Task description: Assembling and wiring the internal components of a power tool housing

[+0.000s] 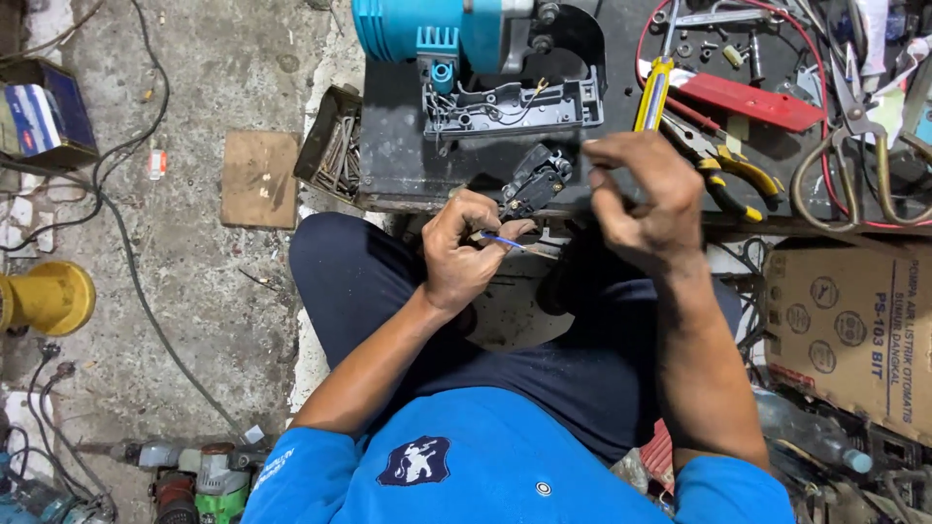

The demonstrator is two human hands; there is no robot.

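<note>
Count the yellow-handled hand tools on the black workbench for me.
2. A yellow-handled screwdriver lies beside the teal motor housing. Yellow-and-black-handled pliers lie just right of the right hand. More may be hidden in the clutter at the far right.
</note>
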